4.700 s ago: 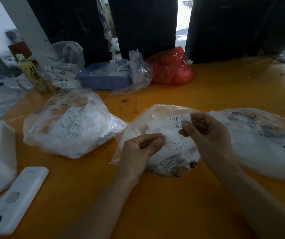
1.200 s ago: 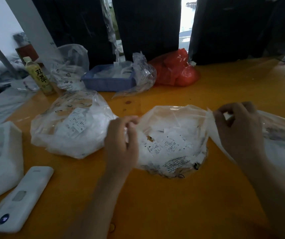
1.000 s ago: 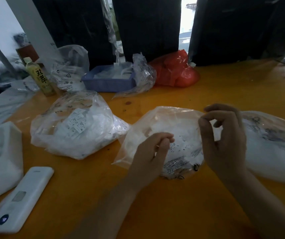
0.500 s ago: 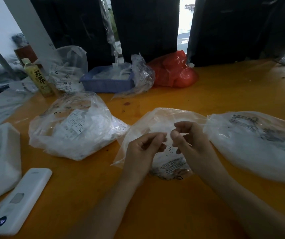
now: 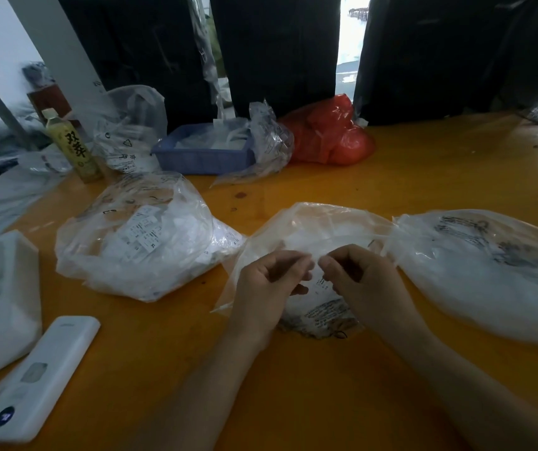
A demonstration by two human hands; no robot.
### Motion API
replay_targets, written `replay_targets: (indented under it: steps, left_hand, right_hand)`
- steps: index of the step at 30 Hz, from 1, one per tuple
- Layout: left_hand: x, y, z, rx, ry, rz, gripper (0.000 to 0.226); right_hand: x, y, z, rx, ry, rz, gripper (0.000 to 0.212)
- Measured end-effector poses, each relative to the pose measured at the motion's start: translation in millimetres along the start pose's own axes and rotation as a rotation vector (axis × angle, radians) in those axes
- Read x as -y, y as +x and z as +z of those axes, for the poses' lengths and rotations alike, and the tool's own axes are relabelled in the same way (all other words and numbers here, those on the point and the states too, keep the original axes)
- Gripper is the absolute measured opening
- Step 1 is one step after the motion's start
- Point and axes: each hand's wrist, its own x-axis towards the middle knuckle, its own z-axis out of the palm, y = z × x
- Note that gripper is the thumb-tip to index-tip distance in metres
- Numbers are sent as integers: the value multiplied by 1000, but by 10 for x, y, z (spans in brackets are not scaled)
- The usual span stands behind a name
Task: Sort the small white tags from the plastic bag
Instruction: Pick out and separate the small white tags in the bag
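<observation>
Resting on the orange surface (image 5: 391, 164), the middle bag (image 5: 313, 229) lies between two fuller bags, tags (image 5: 321, 284) loose inside; left hand (image 5: 269, 284) and right hand (image 5: 363, 281) curl close together over its mouth, seemingly pinching one tag, though I cannot tell for sure. Best keep the mouth spread and lift tags singly

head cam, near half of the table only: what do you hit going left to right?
white foam block → white power bank → left bag of tags → left hand → right hand, both over the middle bag → right bag.
</observation>
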Motion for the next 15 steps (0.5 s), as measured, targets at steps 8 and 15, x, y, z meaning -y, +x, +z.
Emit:
replay_targets:
  steps: [8, 15]
  left_hand:
    - [-1, 86, -72, -132, -397, -138, 26]
    - [30, 87, -69, -97, -437, -148, 23]
  right_hand:
    - [-151, 132, -88, 64, -601, -13, 30]
    - [-128, 130, -49, 92, -647, 50, 24]
